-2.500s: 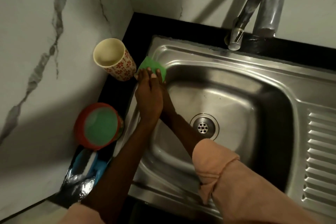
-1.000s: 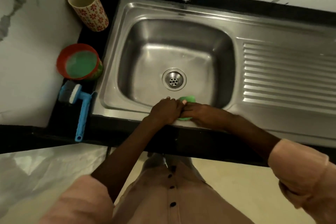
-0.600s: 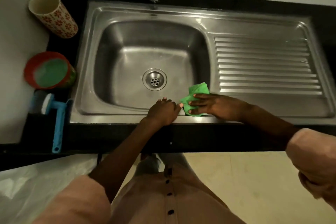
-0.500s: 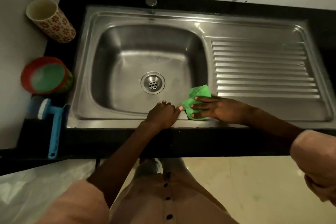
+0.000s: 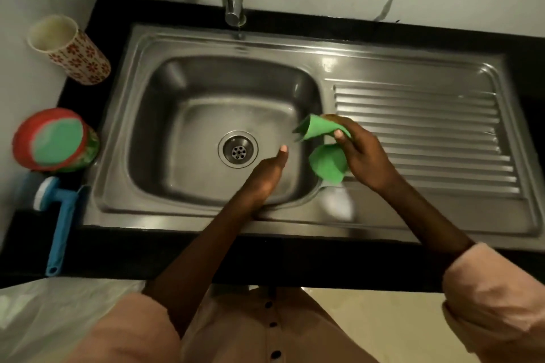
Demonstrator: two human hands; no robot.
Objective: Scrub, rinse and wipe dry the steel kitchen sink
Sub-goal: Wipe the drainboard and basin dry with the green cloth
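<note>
Rectangular stainless steel sink (image 5: 295,47) with ribbed drainboard, set in black surface (image 5: 118,253). Right hand (image 5: 364,156) gripping crumpled green cloth (image 5: 326,163) above basin's right edge. Left hand (image 5: 267,175) open, empty, over basin.

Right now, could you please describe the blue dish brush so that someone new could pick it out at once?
Start at the steel sink and look to its left, on the black counter. Below the floral cup and the red-rimmed tub lies the dish brush, the only blue, long-handled item, its handle pointing toward the counter's front edge.
</note>
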